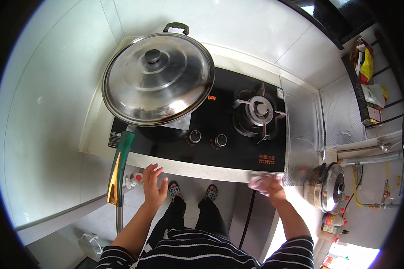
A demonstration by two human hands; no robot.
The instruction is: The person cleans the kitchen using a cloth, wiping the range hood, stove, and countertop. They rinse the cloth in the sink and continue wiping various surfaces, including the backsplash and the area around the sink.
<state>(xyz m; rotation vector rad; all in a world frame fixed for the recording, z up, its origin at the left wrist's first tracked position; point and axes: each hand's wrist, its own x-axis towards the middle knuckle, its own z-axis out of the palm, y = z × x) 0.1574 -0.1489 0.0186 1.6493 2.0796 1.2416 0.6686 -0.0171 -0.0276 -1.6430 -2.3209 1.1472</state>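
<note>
Cloth, pinkish and pale, one point(256, 180): at the front edge of the worktop point(197, 169), near the hob's right front corner, under the right hand.
Hands, two. Right hand point(274, 190): on the cloth, blurred; from where I stand I cannot tell whether its fingers grip or only press. Left hand point(154, 190): raised before the counter, fingers spread and bent a little, holding nothing.
Hob, black, one point(242, 157): one uncovered burner point(259, 110), two control knobs point(195, 136) side by side.
Wok, one, at the hob's left: one steel lid point(152, 89) with one black knob point(152, 56); two handles, a long green-and-gold one point(121, 163) pointing toward the wearer, a short loop point(177, 28) at the back.
Lidded pot, one point(318, 187): right of the hob.
Sandals, two point(174, 188), on the wearer's feet.
</note>
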